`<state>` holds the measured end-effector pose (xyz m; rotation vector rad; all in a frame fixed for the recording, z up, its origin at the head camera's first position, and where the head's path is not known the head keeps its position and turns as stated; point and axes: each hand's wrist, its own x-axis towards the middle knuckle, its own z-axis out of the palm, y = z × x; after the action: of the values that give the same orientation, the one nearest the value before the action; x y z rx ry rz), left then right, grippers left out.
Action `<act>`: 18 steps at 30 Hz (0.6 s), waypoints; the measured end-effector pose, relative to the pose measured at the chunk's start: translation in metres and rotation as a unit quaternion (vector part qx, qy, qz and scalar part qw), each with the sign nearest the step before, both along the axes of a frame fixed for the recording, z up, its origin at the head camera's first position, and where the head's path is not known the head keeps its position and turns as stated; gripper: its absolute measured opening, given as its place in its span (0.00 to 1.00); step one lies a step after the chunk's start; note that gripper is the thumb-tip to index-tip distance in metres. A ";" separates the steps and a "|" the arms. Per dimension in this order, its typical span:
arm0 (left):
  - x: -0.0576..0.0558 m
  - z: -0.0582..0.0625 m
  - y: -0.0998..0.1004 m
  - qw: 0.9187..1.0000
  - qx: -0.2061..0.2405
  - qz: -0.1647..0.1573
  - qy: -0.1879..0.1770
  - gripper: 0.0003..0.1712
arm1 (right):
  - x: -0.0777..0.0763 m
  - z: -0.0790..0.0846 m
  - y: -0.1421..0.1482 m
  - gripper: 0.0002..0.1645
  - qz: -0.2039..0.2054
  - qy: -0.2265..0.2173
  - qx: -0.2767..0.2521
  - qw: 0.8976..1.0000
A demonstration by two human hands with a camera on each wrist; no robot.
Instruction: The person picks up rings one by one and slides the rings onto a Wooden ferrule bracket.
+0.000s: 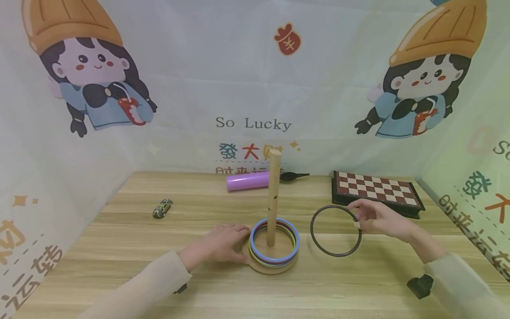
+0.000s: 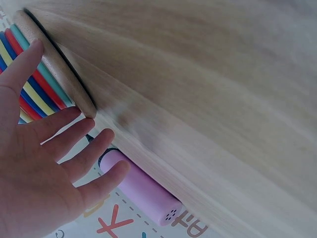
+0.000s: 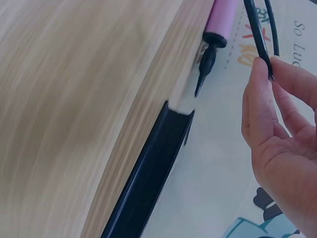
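Note:
A wooden base carries an upright wooden post with holes in its side. Several coloured rings lie stacked around the post, a light blue one on top in the head view. My left hand rests at the left side of the base, thumb and fingers spread and touching its edge. To the right of the post, my right hand pinches a black ring between thumb and fingertips. The ring is held above the table, its face turned toward the head camera.
A purple pump with a black nozzle lies behind the post. At the back right sits a checkered board game box. A small green toy car stands on the left. Printed cloth hangs behind the wooden table.

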<state>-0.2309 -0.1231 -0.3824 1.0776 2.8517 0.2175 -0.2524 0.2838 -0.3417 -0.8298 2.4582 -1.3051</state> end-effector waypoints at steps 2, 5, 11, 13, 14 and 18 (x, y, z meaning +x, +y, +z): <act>0.000 0.000 0.000 1.000 -0.002 0.001 -0.001 0.43 | -0.001 0.001 -0.005 0.22 -0.002 0.003 -0.014 1.000; 0.000 -0.001 -0.001 1.000 -0.006 0.002 -0.001 0.43 | -0.002 0.004 -0.013 0.22 -0.009 0.007 -0.035 0.999; -0.002 -0.003 -0.001 1.000 -0.010 0.006 -0.002 0.43 | -0.003 0.017 -0.023 0.26 -0.060 -0.018 -0.073 0.995; -0.002 -0.004 -0.001 1.000 -0.010 0.006 -0.001 0.43 | -0.003 0.022 -0.025 0.29 -0.075 -0.027 -0.081 0.993; -0.002 -0.004 -0.001 1.000 -0.010 0.006 -0.002 0.43 | -0.004 0.025 -0.026 0.29 -0.081 -0.029 -0.083 0.993; -0.003 -0.004 -0.001 1.000 -0.009 0.006 -0.001 0.43 | -0.007 0.038 -0.028 0.30 -0.095 -0.031 -0.099 0.990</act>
<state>-0.2339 -0.1237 -0.3862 1.0571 2.8529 0.1930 -0.2591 0.2556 -0.3036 -0.5976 2.4361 -1.6373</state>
